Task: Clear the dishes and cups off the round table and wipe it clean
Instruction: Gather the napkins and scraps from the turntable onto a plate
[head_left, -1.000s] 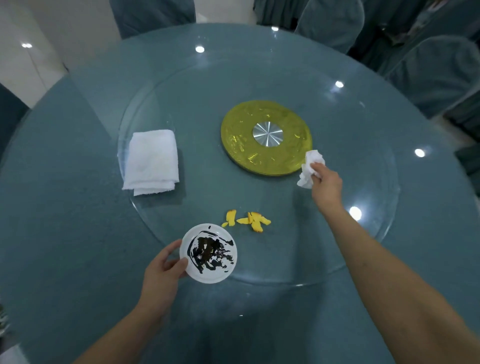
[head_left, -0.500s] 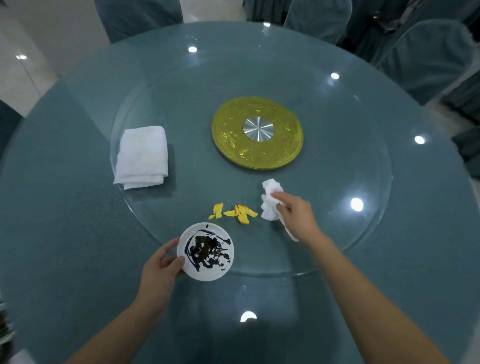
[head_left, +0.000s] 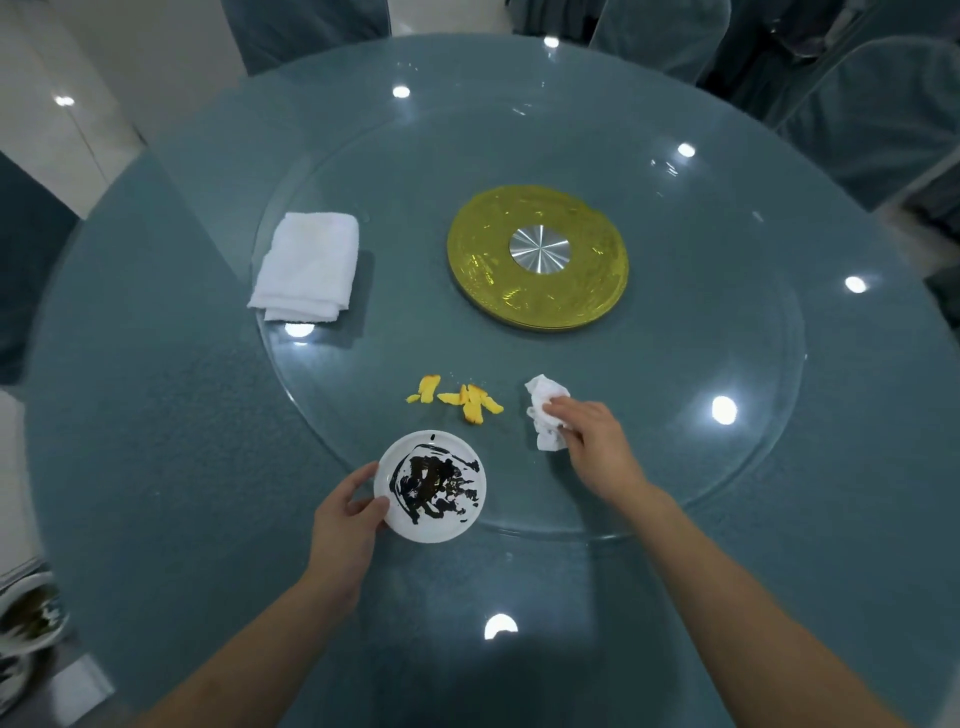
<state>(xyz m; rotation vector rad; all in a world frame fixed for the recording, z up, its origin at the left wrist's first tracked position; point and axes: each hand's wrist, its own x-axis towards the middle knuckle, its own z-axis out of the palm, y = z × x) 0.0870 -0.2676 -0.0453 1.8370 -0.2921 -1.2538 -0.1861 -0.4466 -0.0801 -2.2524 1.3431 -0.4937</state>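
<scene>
Crumpled tissue (head_left: 546, 415) — long axis near-far

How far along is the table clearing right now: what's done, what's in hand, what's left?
Done: no cups show on the table; the only dish on it is one plate, smeared dark. In hand: the left hand grips the plate's rim, and the right hand holds a crumpled tissue on the glass beside the yellow scraps. Left: scraps, plate, and wiping; the folded towel lies untouched.
</scene>
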